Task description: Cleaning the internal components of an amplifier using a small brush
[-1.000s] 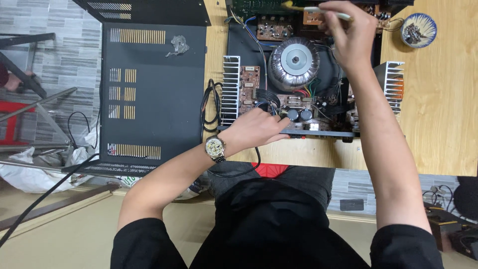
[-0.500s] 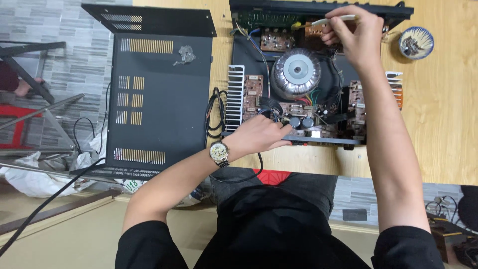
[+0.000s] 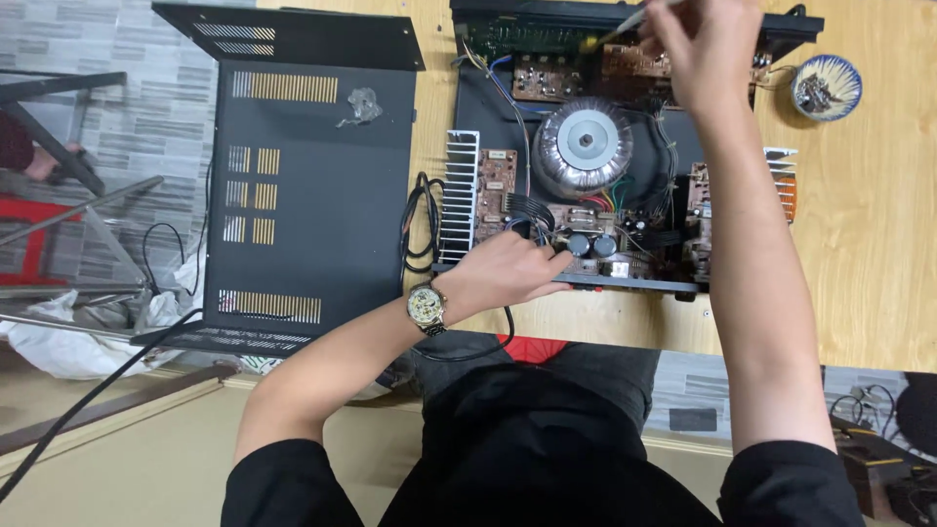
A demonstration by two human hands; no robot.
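- Left hand (image 3: 508, 273) rests on the near edge of the open amplifier chassis (image 3: 468, 107), fingers curled loosely on the front rail, gripping nothing.
- Right hand (image 3: 708, 49) is up at the far circuit boards, fingers pinched around a slim tool (image 3: 625, 24).
- Inside the chassis: a round transformer (image 3: 584, 146), heatsinks, wiring.
- Small patterned bowl (image 3: 826, 88) on the worktop holds small dark bits.
- Black cover (image 3: 303, 195) lies left.

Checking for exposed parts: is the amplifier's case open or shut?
Open. The amplifier shows its boards and round transformer; its black cover lies beside it.
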